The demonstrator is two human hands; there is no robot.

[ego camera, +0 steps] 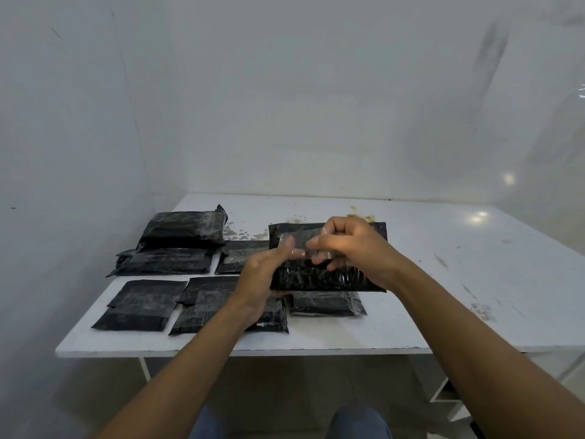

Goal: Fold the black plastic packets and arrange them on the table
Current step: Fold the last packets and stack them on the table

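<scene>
Gripped in both hands: held packet (326, 275), black, raised off the table (459, 264) beneath it. Left hand (266, 277) clasping its lower left edge; right hand (354, 245) pinching a clear strip (302, 247) across its upper face. Judged mid-fold, not yet closed. Lying flat left of and just below the held packet: several finished packets (142, 304), two stacked. No unfolded stock in view; task judged well advanced.

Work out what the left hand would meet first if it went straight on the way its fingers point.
The left hand grips the held packet, fingers aimed forward and rightward along it. Going on, it would likely meet the right hand pinching the clear strip; depth is unclear.
</scene>
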